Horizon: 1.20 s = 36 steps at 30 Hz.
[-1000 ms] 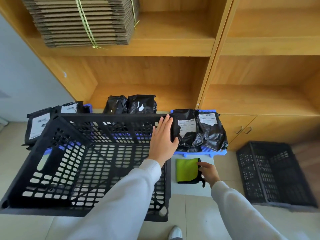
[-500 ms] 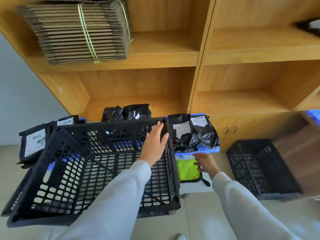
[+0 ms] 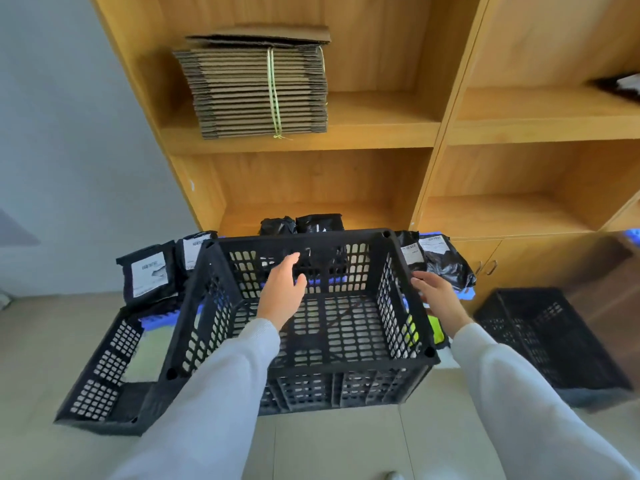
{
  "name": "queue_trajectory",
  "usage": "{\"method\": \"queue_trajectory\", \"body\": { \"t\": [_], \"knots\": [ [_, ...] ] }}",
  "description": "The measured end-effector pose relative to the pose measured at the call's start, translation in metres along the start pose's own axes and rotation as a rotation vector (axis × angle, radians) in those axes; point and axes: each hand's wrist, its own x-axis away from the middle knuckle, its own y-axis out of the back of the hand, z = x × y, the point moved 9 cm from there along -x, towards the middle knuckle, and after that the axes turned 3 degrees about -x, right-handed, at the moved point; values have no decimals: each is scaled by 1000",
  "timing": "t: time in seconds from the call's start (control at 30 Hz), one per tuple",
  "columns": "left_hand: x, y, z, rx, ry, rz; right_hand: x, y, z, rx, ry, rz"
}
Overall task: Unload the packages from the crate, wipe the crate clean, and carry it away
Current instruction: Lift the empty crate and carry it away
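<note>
Black crate (image 3: 311,327) sits dead centre on the floor, empty, packages (image 3: 149,275) lined up behind it on a blue pallet (image 3: 156,322). Left hand (image 3: 282,294) reaches inside, fingers straight and spread; right hand (image 3: 438,296) lies open against the outer right wall. A second crate (image 3: 554,344) stands well apart at right, a third (image 3: 104,372) touching on the left. White labels (print too small to read). Green cloth (image 3: 437,332) just beside the right wall, bundled cardboard (image 3: 256,91) shelved above.
</note>
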Motion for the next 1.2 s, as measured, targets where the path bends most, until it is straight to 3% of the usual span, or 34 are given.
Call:
{"method": "queue_trajectory", "body": {
  "t": [0.33, 0.73, 1.2],
  "knots": [
    [41, 106, 109, -52, 92, -140, 35, -9, -16, 185, 14, -133],
    [63, 127, 168, 157, 397, -86, 39, -18, 3, 301, -12, -174],
    [69, 136, 178, 543, 592, -190, 41, -14, 17, 0, 30, -19]
  ]
}}
